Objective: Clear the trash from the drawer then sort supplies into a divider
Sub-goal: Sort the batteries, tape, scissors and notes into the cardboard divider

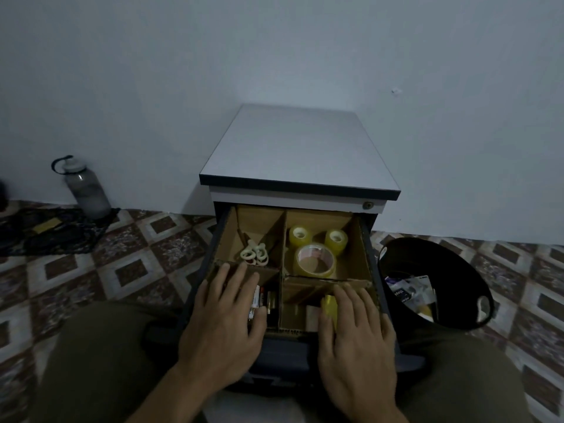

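The open drawer (370,248) of a small cabinet holds a cardboard divider (282,239) with four compartments. Scissors with pale handles (254,254) lie in the far left one. Three rolls of clear tape (316,259) sit in the far right one. Batteries and markers (264,300) fill the near left compartment. A yellow item (329,303) lies in the near right one. My left hand (227,315) rests flat over the near left compartment with straight fingers. My right hand (355,325) lies flat over the near right compartment, partly covering the yellow item.
A black trash bin (457,264) with paper and wrappers inside stands on the floor right of the cabinet. A grey water bottle (87,190) stands by the wall at the left beside dark fabric. The cabinet top (302,148) is bare. My knees flank the drawer.
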`<action>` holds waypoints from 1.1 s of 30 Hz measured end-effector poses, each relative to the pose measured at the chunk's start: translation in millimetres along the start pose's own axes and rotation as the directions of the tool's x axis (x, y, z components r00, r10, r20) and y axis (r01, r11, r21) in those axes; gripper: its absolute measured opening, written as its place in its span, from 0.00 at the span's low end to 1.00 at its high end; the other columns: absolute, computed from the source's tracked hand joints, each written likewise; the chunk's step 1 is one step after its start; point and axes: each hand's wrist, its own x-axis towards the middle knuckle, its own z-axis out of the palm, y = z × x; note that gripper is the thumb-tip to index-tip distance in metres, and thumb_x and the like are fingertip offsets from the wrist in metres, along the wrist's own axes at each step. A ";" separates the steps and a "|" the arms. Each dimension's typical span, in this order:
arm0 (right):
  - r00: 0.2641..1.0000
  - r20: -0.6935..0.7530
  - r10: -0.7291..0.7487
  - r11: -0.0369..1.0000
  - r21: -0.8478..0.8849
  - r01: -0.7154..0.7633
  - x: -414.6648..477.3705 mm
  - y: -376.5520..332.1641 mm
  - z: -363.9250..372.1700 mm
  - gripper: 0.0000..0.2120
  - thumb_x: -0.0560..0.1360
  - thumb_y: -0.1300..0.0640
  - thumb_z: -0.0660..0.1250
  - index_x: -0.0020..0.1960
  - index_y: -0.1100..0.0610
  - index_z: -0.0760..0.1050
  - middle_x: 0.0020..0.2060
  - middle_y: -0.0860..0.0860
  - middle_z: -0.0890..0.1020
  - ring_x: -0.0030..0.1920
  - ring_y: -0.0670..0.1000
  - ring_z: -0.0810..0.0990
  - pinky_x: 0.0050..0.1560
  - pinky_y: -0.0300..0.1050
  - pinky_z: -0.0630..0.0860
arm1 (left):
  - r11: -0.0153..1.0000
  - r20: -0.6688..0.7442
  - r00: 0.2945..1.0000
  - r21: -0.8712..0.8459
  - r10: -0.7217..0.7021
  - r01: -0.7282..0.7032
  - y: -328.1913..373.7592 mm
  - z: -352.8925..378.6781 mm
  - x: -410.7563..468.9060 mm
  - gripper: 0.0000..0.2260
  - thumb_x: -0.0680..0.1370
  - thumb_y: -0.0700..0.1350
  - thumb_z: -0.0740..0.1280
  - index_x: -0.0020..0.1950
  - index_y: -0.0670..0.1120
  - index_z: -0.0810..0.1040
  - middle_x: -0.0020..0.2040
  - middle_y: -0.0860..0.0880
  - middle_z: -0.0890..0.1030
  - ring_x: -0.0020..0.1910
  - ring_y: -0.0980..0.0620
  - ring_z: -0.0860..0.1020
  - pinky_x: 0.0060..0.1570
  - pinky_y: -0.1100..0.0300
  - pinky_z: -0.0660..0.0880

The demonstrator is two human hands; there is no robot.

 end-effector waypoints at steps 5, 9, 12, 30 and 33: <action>0.995 -0.085 0.052 0.997 -0.055 -0.057 10.7 -4.8 6.8 0.26 0.79 0.40 0.49 0.69 0.48 0.74 0.69 0.46 0.75 0.73 0.52 0.68 0.68 0.60 0.64 | 1.000 -0.004 1.000 0.004 0.011 -0.011 1.4 -0.7 6.4 0.30 0.79 0.64 0.47 0.80 0.55 0.56 0.81 0.56 0.50 0.80 0.53 0.43 0.76 0.45 0.56; 0.991 -0.121 0.052 0.995 -0.081 -0.062 20.2 -3.2 9.9 0.26 0.78 0.40 0.49 0.69 0.48 0.73 0.70 0.46 0.74 0.74 0.51 0.66 0.69 0.59 0.61 | 0.999 -0.038 0.999 0.022 0.029 -0.028 1.5 2.9 15.2 0.30 0.79 0.64 0.50 0.80 0.55 0.57 0.81 0.56 0.50 0.80 0.53 0.43 0.76 0.46 0.55; 0.989 -0.144 0.031 0.996 -0.077 -0.043 30.4 -3.5 12.5 0.26 0.79 0.40 0.49 0.71 0.47 0.72 0.71 0.45 0.72 0.75 0.51 0.64 0.71 0.60 0.60 | 0.999 -0.077 0.996 0.028 0.037 -0.035 -1.7 5.2 26.3 0.30 0.79 0.63 0.51 0.80 0.54 0.57 0.81 0.55 0.50 0.80 0.52 0.44 0.76 0.45 0.54; 0.914 -0.298 -0.275 0.904 0.245 0.351 177.9 19.3 35.5 0.24 0.79 0.50 0.56 0.72 0.58 0.66 0.69 0.53 0.71 0.73 0.53 0.65 0.73 0.55 0.63 | 0.960 -0.508 0.843 -0.101 0.177 -0.262 -21.0 18.1 175.6 0.26 0.77 0.48 0.64 0.75 0.44 0.68 0.78 0.46 0.61 0.77 0.44 0.59 0.73 0.44 0.63; 0.919 -0.335 -0.209 0.917 0.260 0.304 168.0 24.2 35.5 0.20 0.77 0.50 0.60 0.67 0.54 0.69 0.57 0.49 0.74 0.58 0.50 0.71 0.59 0.47 0.69 | 0.946 -0.551 0.825 -0.182 0.128 -0.268 -21.4 17.8 163.2 0.22 0.77 0.47 0.63 0.70 0.45 0.72 0.60 0.49 0.76 0.58 0.47 0.74 0.55 0.44 0.75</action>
